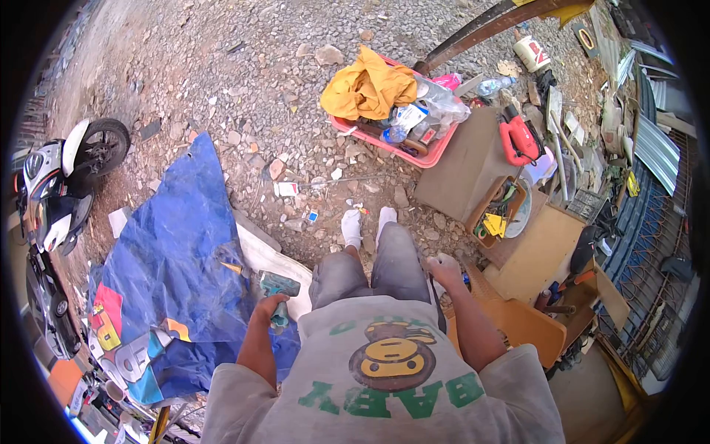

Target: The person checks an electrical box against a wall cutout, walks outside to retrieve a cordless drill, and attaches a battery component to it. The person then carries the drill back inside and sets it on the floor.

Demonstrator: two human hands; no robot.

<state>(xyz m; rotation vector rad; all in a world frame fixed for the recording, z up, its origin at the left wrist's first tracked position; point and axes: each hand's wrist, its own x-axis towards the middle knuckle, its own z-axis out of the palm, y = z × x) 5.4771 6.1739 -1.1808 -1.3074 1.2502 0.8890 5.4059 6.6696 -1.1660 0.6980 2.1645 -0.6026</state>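
Note:
My left hand [272, 305] is closed around a dusty teal object [281, 286] shaped like a small power tool; its exact kind is unclear. It is held beside my left thigh, above the edge of a blue tarp [174, 244] and a pale board [270, 255]. On the other side, my right hand [445, 271] is curled shut next to my right knee. What its fingers hold, if anything, is hidden. An orange-brown plastic chair [525, 325] stands close to that forearm.
Ahead on the gravel sits a pink crate [433, 157] holding a yellow cloth [370, 85] and bottles. To the right are a red power tool [519, 138], a tool tray [481, 235] and boards [532, 255]. A motorcycle [59, 177] stands at the left.

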